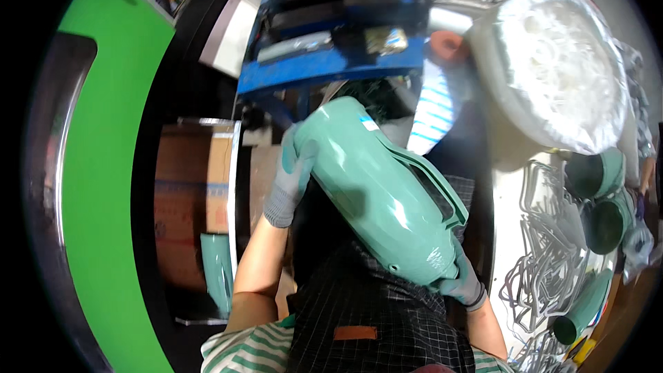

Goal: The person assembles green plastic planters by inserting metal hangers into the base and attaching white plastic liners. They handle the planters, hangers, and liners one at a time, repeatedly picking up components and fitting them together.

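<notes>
Between my two gloved hands a glossy green thermos flask casing (373,193) lies tilted in front of my apron, its wide end up and left. A long loop handle runs along its right side, and a small blue-and-white label sits near the wide end. My left hand (295,169) wraps around the wide end, thumb over the side. Beneath the narrower lower end is my right hand (464,282), gripping it from the right; some of its fingers are hidden by the casing. A small hole shows near the lower end.
A blue workbench (331,65) with tools stands ahead. To the right, a white table (505,235) carries wire frames (545,255), more green casings (608,224) and a large lined tub (563,62) of white pieces. Cartons (183,214) and a green piece (217,269) sit left.
</notes>
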